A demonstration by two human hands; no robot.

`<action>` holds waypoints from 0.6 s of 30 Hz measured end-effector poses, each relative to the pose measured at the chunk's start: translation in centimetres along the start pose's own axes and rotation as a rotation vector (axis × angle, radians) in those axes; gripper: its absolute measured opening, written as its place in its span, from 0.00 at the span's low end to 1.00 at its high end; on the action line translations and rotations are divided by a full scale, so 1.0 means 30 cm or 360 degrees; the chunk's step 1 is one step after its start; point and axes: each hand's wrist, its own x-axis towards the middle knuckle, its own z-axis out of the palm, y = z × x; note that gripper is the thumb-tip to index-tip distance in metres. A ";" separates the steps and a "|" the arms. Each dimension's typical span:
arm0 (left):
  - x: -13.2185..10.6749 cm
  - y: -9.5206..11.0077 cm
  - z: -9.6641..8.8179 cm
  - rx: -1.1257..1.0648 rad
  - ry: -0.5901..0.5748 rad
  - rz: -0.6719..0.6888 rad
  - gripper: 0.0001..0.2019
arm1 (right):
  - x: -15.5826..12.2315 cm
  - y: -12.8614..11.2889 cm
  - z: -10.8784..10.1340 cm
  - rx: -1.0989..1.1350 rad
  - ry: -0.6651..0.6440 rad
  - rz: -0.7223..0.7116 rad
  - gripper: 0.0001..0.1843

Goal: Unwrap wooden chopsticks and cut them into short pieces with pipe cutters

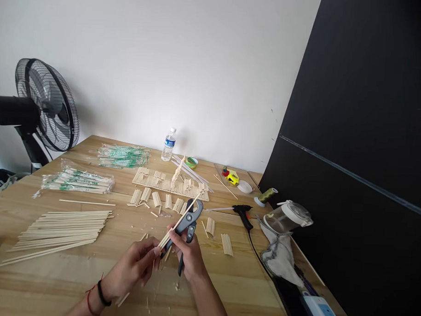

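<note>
Beyond fingers clamped on sticks and cutter, a blue bottle label is illegible.

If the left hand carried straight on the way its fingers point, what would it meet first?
The left hand would probably meet the grey cutter gripped in the right hand; depth is unclear there, so the right hand itself could come first.

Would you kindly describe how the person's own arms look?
The left grip and right grip are ungloved. The left wrist wears a black band and, just behind it, a thin red string bracelet; the right wrist is bare. No sleeves show.
</note>
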 end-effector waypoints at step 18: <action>-0.015 0.047 0.001 -0.0169 -0.0235 -0.0190 0.21 | -0.045 0.009 -0.020 0.0132 0.0122 0.0086 0.19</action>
